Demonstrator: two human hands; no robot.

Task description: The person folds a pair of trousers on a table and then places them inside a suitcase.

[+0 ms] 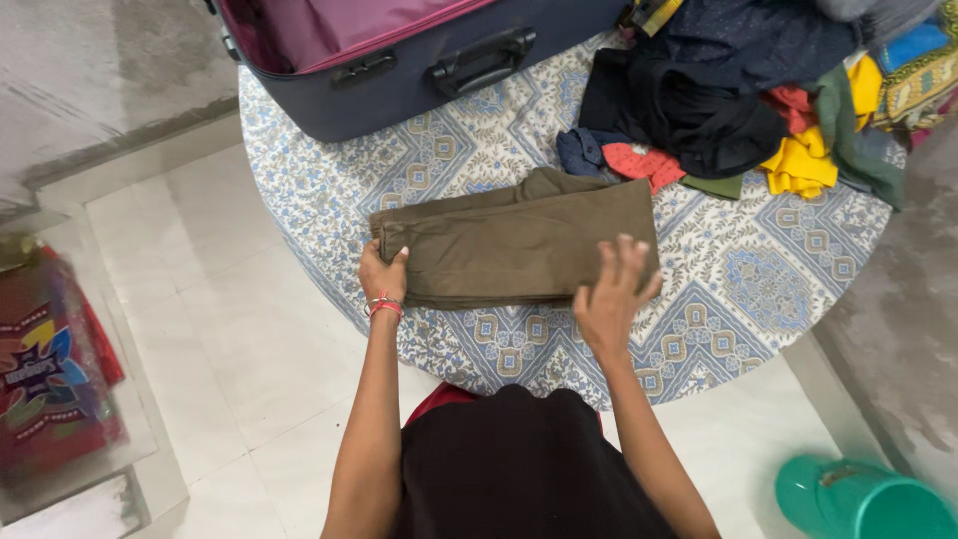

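Olive trousers [519, 245] lie folded just below the open suitcase [399, 70]. Your left hand [382, 274] pinches their left edge; right hand [611, 294] presses flat, fingers spread. Clothes pile [738, 100] right of the suitcase remains unfolded.

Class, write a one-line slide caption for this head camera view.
Both hands, left and right, press a folded olive-brown garment on a patterned round table, beside an open suitcase and heaped clothes.
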